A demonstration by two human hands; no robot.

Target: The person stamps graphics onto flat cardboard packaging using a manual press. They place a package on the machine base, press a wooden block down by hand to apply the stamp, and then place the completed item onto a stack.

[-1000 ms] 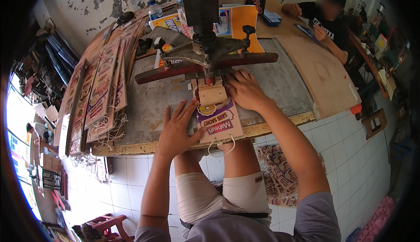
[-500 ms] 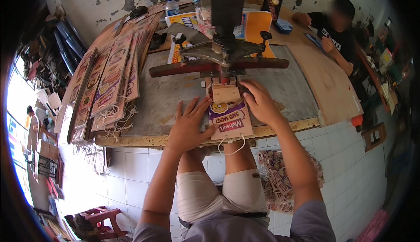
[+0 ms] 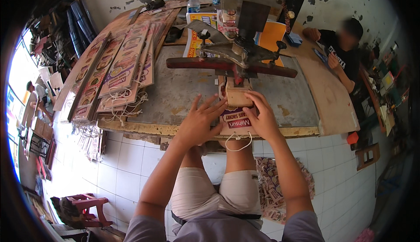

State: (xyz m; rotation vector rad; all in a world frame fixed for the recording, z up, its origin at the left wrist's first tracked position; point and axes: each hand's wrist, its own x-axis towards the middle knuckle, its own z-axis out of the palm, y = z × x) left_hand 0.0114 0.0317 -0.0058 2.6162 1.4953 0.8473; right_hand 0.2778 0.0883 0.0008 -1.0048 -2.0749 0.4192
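Hands meet on a printed paper bag (image 3: pixel 236 121) lying flat at the near edge of the worktable (image 3: pixel 175 95), its white string handle hanging over that edge. The left hand (image 3: pixel 200 121) presses it with fingers spread; the right hand (image 3: pixel 260 115) curls over a small wooden block (image 3: pixel 239 96) on the bag. Beyond the bag stands a metal press (image 3: pixel 236 58), and stacked printed bags (image 3: pixel 124 73) lie to its left.

**Grey tee and pale shorts**

The person wears a grey short-sleeved shirt, its sleeves ending above the elbows, and light cream shorts reaching about to the knees. A dark strip like a belt crosses the waist. Both forearms, the left hand (image 3: pixel 199 126) and right hand (image 3: pixel 262 118) are bare.
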